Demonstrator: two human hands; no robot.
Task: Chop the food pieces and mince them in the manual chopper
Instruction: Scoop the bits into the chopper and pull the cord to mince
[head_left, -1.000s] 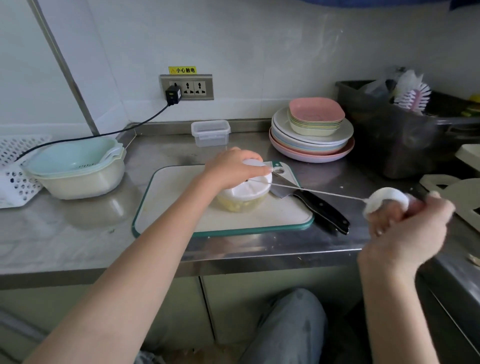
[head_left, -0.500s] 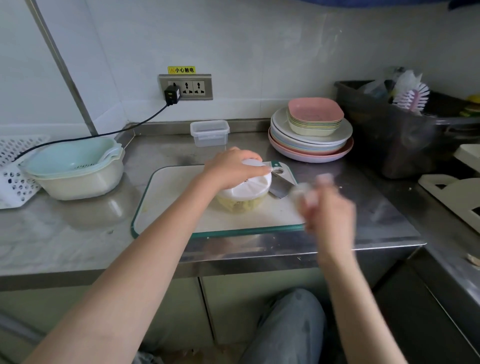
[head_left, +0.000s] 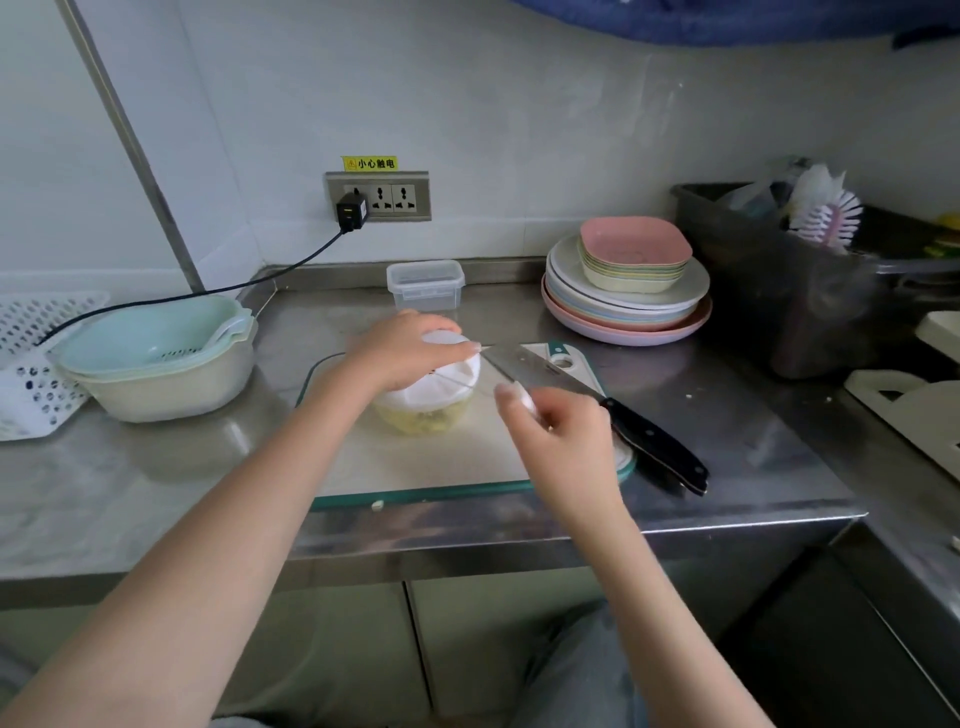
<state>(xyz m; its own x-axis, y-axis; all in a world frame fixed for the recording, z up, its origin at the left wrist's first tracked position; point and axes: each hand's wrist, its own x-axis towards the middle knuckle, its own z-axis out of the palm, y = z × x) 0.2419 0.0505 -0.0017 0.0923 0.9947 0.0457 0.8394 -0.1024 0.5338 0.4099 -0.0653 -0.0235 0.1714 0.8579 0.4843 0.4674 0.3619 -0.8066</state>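
Note:
The manual chopper (head_left: 423, 410) stands on the white cutting board (head_left: 415, 467), a clear cup with yellowish minced food under a white lid. My left hand (head_left: 400, 348) presses down on the lid, fingers curled over its top. My right hand (head_left: 561, 441) grips the white pull handle (head_left: 519, 397) just right of the chopper, with only a short length of cord showing. A knife (head_left: 597, 400) with a black handle lies across the board's right corner behind my right hand.
A stack of plates and bowls (head_left: 628, 291) sits back right, a clear lidded container (head_left: 425, 285) behind the board, nested colander bowls (head_left: 156, 358) at left. A dark bin (head_left: 779, 291) with a brush stands far right. A food scrap (head_left: 377, 504) lies at the board's front edge.
My right hand has come back from far right toward the chopper, and the pull cord has retracted from long to short. My left hand has stayed on the lid.

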